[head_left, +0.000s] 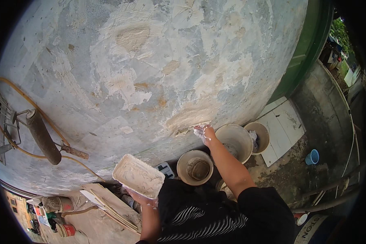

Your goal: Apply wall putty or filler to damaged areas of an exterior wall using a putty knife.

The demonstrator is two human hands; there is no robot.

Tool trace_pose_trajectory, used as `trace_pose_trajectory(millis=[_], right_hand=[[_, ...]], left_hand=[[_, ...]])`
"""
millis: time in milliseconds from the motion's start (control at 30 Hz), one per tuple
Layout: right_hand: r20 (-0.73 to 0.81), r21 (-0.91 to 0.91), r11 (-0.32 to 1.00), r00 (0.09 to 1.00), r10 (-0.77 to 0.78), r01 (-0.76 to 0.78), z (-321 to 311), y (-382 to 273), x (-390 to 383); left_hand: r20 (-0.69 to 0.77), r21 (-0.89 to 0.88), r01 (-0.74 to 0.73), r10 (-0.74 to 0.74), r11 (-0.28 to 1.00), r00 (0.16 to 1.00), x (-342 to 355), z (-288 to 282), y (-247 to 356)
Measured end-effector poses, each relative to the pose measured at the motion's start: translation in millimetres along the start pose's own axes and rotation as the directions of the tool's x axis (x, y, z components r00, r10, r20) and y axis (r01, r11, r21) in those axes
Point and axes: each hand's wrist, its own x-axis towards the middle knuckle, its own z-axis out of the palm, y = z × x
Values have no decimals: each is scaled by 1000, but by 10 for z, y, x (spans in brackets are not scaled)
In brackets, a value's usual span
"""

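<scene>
My left hand [142, 198] grips a rectangular plastic tub [122, 175] from beneath, with pale, wet filler smeared over its inside. The tub is tilted, its opening facing up, and it hides most of my fingers. Against the wall, my right hand [206, 133] is closed and coated in white paste; what it holds is hidden or too small to name. It touches the lower edge of a fresh cream patch of filler [191, 116] on the patchy grey-white wall [215, 53]. A dark, rough hollow shows just left of my fingers.
Round buckets [184, 162] stand below my right arm along the wall's foot. A paint roller [44, 138] and a yellow hose [55, 126] hang at left. White panels [282, 126] and a blue basket [312, 157] lie right; boards [114, 209] lie lower left.
</scene>
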Motion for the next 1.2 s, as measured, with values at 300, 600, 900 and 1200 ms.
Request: trace_pose_trajectory(millis=[300,600,900,1200], right_hand=[[150,118,975,967,-204,188,14,-763,-687],[8,-197,977,997,79,-76,-224,-247,-353],[257,-89,983,957,-133,160,575,-586,-1015],[385,-209,976,923,22,64,552,-483,-2256]], left_hand=[[125,61,28,-36,998,991,-90,89,-49],[110,36,69,-72,997,991,-180,125,-27],[154,39,1,-7,999,988,-299,141,43],[283,-2,67,-63,998,957,-232,44,-40]])
